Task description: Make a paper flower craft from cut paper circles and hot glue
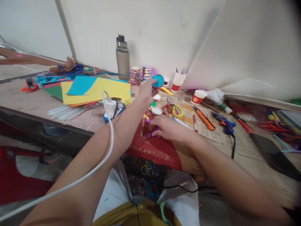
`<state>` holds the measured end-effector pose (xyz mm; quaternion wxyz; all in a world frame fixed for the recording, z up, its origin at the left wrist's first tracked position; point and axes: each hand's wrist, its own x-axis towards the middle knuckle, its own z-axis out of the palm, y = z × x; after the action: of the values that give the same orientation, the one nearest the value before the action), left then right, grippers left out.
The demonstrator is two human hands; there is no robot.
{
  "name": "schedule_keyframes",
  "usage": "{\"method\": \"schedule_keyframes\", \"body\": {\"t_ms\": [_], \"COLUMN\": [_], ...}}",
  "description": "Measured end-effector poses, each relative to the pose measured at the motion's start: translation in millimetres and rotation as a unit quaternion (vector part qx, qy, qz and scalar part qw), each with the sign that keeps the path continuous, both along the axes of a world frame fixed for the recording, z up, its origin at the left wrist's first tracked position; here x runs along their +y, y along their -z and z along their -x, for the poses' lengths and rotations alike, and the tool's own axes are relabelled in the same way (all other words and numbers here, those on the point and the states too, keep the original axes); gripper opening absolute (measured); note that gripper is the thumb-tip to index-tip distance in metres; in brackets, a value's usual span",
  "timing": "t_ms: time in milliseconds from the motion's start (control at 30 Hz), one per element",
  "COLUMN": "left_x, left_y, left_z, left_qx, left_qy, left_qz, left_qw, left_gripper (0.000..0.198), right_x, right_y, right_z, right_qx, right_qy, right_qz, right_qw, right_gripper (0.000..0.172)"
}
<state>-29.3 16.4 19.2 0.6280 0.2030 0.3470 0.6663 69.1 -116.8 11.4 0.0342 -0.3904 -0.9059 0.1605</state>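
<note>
My left hand [147, 90] reaches toward the back of the table, its thumb and fingers closed on a round disc [158, 81] with a blue face and a red edge. Nearer to me, my right hand [166, 126] rests at the table's front, fingers curled down over purple paper pieces [150, 135]; the fingertips are partly hidden. Just beyond it are a white round lid [157, 110] and scissors with red and yellow handles [176, 110]. Behind the disc stand two stacks of colourful discs [145, 73], [135, 76].
A grey bottle [122, 59] stands by the wall. Coloured paper sheets [98, 91] lie left, beside a white plug [110, 106] whose cable crosses my left arm. On the right are paper cups [198, 97], an orange cutter [204, 117], a blue glue gun [225, 122] and a dark phone [274, 153].
</note>
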Motion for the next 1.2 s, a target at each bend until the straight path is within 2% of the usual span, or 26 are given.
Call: {"method": "schedule_keyframes", "body": {"t_ms": [100,167,367,500,567,667,733,800,933,1067,1200], "left_x": [0,0,-2,-3,-2,0,2,3,4,4,6], "left_y": [1.5,2.4,2.5,3.6,4.3,5.2,5.2,4.6,2.4,1.8,4.0], "left_z": [0,0,0,0,-1,-1,0,0,2,3,4], "left_qx": [0.050,0.053,0.058,0.059,0.063,0.070,0.068,0.063,0.055,0.047,0.053], "left_qy": [0.008,0.009,0.012,0.015,0.015,0.016,0.010,-0.001,-0.005,-0.006,0.000], "left_qz": [-0.048,-0.043,-0.052,-0.058,-0.060,-0.063,-0.058,-0.051,-0.054,-0.057,-0.065], "left_qw": [0.998,0.998,0.997,0.996,0.996,0.995,0.996,0.997,0.997,0.997,0.996], "left_gripper": [0.009,0.011,0.009,0.009,0.010,0.007,0.006,0.007,0.009,0.009,0.007], "right_x": [0,0,5,11,14,19,23,26,30,32,36], "right_y": [-5.9,-8.2,-4.8,-2.5,-1.2,1.6,3.1,3.6,3.1,5.3,9.8], "right_z": [5,6,2,2,2,0,-3,-7,-12,-16,-27], "right_qx": [-0.051,-0.067,-0.056,-0.073,-0.072,-0.011,0.088,0.201,0.372,0.477,0.545], "right_qy": [0.016,0.006,-0.013,-0.053,-0.062,-0.064,-0.057,-0.035,0.042,0.134,0.177], "right_qz": [0.025,0.033,-0.011,-0.012,-0.010,0.020,0.066,0.113,0.177,0.214,0.213], "right_qw": [0.998,0.997,0.998,0.996,0.995,0.998,0.992,0.972,0.910,0.842,0.791], "right_gripper": [0.006,0.006,0.015,0.004,0.003,0.007,0.010,0.012,0.015,0.018,0.029]}}
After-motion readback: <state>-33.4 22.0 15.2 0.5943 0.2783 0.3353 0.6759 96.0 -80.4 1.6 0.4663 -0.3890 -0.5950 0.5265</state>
